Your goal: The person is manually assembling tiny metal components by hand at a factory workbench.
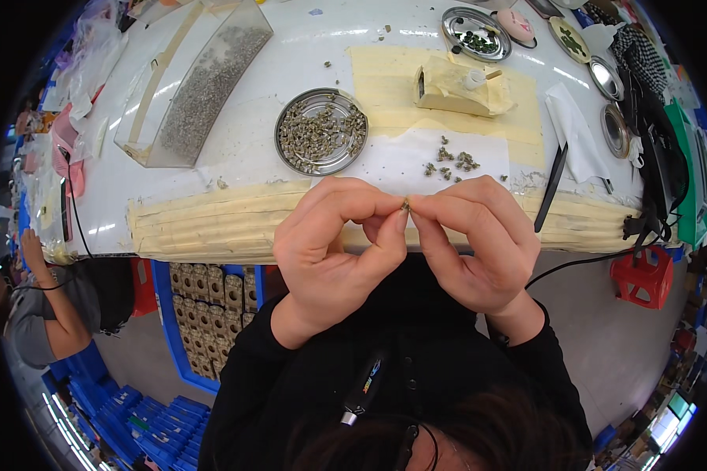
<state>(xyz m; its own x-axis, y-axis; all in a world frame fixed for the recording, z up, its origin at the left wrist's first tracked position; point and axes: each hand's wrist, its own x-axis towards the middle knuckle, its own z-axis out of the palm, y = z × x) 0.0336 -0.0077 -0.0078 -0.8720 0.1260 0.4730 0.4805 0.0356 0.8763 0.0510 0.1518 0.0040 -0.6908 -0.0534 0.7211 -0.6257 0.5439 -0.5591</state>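
My left hand (344, 247) and my right hand (479, 239) meet over the front edge of the table, thumb and forefinger of each pinched together. Between the fingertips is a tiny brass-coloured metal part (406, 206), too small to make out fully. Beyond my right hand lies a loose group of similar small metal parts (465, 162) on a white sheet (401, 157). Past my left hand stands a round metal tin (281, 149) holding many more of these parts.
A long clear box (139, 151) of small grey pieces stands at the left. A tape-covered block (456, 88) sits at the back, near a dish (448, 31) of dark green pieces. Black tweezers (552, 187) lie at the right. Below left is a blue tray (170, 334); another person (63, 314) sits further left.
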